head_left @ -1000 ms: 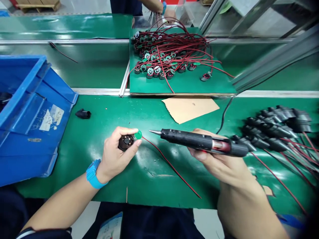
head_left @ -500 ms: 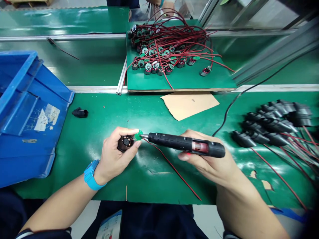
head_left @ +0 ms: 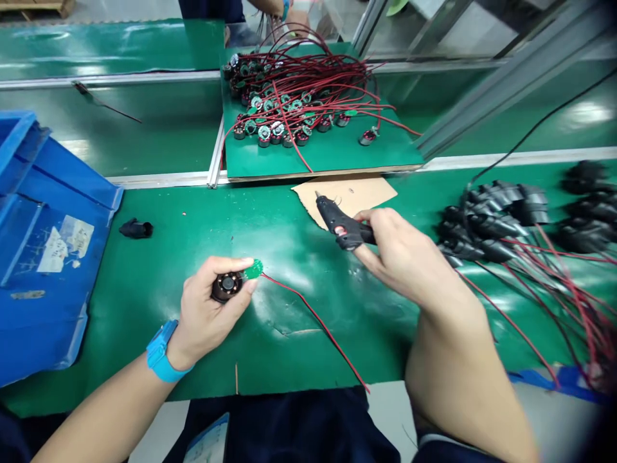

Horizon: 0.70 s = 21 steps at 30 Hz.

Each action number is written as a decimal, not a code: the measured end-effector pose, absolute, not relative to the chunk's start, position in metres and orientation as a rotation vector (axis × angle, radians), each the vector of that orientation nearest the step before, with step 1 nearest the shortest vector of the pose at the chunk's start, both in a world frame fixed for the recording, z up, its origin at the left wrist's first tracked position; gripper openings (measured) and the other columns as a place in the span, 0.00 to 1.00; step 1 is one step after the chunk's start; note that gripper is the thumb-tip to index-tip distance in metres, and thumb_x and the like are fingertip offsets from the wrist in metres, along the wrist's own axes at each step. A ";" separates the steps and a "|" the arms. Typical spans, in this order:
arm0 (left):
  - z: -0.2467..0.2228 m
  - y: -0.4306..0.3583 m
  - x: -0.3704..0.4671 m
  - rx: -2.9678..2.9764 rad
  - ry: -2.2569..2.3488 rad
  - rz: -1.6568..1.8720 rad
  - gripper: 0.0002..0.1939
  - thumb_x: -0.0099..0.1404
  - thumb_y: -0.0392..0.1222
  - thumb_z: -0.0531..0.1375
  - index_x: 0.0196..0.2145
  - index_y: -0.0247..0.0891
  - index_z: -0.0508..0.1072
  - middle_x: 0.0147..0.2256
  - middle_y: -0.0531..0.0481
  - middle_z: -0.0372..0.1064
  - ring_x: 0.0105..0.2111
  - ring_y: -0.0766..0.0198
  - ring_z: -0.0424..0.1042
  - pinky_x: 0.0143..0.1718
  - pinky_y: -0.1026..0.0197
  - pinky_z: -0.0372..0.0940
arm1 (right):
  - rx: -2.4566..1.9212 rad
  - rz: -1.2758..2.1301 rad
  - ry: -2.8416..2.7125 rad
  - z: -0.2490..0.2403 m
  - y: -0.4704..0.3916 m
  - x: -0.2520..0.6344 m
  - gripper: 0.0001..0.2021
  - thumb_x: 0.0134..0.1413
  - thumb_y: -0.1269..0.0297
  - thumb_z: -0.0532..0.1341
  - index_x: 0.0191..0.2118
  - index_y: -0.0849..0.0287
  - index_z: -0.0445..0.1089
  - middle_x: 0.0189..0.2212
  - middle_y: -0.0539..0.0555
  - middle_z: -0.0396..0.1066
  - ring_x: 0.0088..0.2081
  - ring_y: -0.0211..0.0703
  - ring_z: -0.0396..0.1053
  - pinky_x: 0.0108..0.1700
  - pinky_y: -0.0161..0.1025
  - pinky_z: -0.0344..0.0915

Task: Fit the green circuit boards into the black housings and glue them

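My left hand is closed around a small dark motor, with a green circuit board between its thumb and forefinger. From the board a red wire trails down across the green mat to its front edge. A black glue gun is gripped in my right hand; its nozzle points up and left, above a piece of brown cardboard. The nozzle is apart from the board.
A blue bin stands at left, beside a black housing. Many motors with red wires lie on a raised green board. Black housings with wires lie at right. A person's hand shows at top.
My right hand has drawn the glue gun away from the circuit board, up towards the cardboard, and turned it. My left hand keeps its hold. The whole view has shifted slightly.
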<state>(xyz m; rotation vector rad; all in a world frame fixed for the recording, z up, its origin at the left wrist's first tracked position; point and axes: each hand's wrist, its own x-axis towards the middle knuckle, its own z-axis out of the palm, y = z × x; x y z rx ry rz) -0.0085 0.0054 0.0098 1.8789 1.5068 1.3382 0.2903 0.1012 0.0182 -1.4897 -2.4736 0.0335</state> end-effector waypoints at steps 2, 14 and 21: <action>0.009 0.005 -0.009 1.903 1.517 1.330 0.11 0.65 0.38 0.67 0.45 0.42 0.75 0.37 0.54 0.76 0.32 0.68 0.76 0.33 0.67 0.71 | -1.641 0.097 -2.508 0.011 0.116 0.304 0.17 0.61 0.61 0.55 0.52 0.65 0.67 0.45 0.67 0.71 0.45 0.60 0.72 0.45 0.52 0.69; 0.003 0.002 0.000 1.872 1.454 1.371 0.25 0.67 0.38 0.67 0.59 0.42 0.65 0.38 0.53 0.76 0.36 0.66 0.78 0.43 0.62 0.73 | -0.810 1.711 -1.729 0.013 0.066 0.215 0.14 0.64 0.54 0.62 0.50 0.57 0.68 0.40 0.54 0.75 0.42 0.42 0.76 0.47 0.44 0.74; 0.001 0.004 0.001 2.002 1.420 1.215 0.38 0.70 0.46 0.64 0.71 0.44 0.51 0.49 0.45 0.76 0.45 0.60 0.78 0.48 0.59 0.73 | -0.963 1.695 -1.420 0.002 0.056 0.194 0.10 0.60 0.57 0.68 0.43 0.57 0.77 0.29 0.48 0.75 0.24 0.31 0.68 0.26 0.31 0.65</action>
